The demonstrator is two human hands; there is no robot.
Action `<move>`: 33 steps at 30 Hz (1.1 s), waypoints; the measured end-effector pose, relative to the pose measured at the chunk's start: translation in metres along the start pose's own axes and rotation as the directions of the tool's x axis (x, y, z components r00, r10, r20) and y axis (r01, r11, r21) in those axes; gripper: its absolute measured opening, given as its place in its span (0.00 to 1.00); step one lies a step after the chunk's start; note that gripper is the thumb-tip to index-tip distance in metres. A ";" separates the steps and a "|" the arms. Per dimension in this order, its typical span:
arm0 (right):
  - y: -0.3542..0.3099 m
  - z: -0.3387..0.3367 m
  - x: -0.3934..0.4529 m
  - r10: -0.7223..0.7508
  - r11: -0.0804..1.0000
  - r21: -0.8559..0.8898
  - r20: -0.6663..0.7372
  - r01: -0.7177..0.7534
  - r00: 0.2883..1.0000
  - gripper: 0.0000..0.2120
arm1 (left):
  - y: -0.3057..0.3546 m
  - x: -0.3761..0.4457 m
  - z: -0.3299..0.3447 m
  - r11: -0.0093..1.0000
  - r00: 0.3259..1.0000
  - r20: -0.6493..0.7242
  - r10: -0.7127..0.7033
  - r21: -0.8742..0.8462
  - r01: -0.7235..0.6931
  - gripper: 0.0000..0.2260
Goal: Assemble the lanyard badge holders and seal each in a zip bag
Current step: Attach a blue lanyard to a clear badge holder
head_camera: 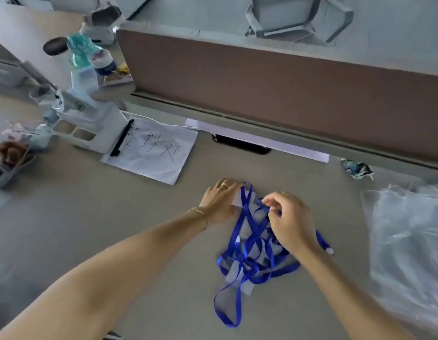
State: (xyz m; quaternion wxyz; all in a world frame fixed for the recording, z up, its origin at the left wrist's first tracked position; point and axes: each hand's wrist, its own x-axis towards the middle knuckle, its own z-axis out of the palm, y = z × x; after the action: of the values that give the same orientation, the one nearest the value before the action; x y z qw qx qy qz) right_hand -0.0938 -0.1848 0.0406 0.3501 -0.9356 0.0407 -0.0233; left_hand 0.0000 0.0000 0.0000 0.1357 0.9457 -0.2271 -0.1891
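At the lower centre of the frame, a tangled heap of bright blue ribbon lanyards mixed with clear plastic badge sleeves (252, 251) is being sorted on the beige desk top (115, 217). A white card-like badge piece (237, 198) at the heap's upper edge is being pressed flat by the left hand (219, 201), its fingers nearly straight. A lanyard end near the top of the heap is being pinched by the right hand (290, 218), thumb and forefinger curled together; what exactly is being held is blurred. The step judged to be in hand is the freeing of one lanyard for attachment. One strap would next need drawing clear without dragging the rest. A pile of clear zip bags (406, 236) is lying at the right edge, apart from the heap.
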 end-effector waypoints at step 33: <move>0.014 0.104 0.068 -0.026 0.996 -0.075 0.210 0.042 0.977 0.05 | -0.052 0.005 0.014 -0.105 0.963 0.004 -0.271 -0.994 -0.026 0.16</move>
State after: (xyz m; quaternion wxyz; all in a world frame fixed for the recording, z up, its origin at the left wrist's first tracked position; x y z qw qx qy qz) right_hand -0.0195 -0.1339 -0.0466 0.3149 -0.9464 -0.0113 0.0706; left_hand 0.0177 0.0399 -0.0321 0.7926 0.5652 0.0907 -0.2100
